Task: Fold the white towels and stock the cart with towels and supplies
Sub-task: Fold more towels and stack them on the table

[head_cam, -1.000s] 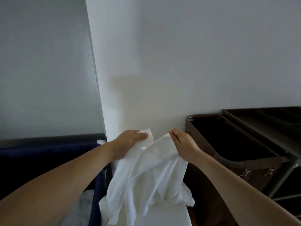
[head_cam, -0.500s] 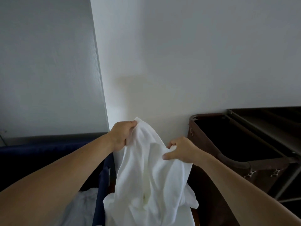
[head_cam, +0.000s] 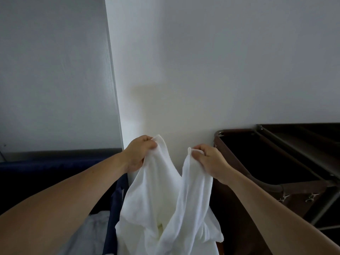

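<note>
A white towel (head_cam: 165, 203) hangs crumpled in front of me, held up by its top edge. My left hand (head_cam: 138, 153) grips one corner at the upper left. My right hand (head_cam: 209, 159) pinches another corner a short way to the right. The cloth sags in a V between the two hands and its lower part bunches at the bottom of the view. The dark brown cart (head_cam: 287, 162) stands to the right, against the wall, with a dark bag compartment at its near end.
A navy fabric bin (head_cam: 55, 172) sits at the lower left with pale linen (head_cam: 92, 234) inside. A white wall fills the view ahead, with a grey panel to the left of a vertical corner edge.
My right hand slid along the towel's edge and now pinches a corner, farther from my left hand. The top edge has opened into a V between them.
</note>
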The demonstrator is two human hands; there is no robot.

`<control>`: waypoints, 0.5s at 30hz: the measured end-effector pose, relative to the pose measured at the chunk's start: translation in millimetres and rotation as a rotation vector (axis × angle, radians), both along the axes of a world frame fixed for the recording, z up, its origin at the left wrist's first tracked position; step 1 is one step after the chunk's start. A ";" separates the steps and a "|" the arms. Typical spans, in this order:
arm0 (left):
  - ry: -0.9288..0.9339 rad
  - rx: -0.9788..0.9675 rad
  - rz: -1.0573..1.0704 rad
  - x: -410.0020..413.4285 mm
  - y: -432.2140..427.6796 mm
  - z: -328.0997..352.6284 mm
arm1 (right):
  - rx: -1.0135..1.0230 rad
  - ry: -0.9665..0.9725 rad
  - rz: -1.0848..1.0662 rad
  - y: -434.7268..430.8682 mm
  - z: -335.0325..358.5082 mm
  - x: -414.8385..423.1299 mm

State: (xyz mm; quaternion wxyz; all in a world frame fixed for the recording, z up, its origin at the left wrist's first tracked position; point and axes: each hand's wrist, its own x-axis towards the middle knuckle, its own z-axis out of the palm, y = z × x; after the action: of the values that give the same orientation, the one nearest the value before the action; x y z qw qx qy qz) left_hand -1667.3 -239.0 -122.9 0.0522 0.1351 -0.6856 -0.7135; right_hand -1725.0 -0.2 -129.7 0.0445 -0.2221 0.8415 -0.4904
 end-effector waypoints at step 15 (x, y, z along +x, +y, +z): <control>0.066 -0.089 -0.087 -4.1 29.0 14.7 | -0.112 -0.037 0.049 1.0 28.5 5.8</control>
State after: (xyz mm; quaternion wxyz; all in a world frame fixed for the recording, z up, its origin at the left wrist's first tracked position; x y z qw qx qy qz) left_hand -1671.4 -210.0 -108.2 0.0494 0.0791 -0.7199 -0.6878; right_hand -1719.2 0.8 -101.2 0.0593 -0.2356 0.8062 -0.5394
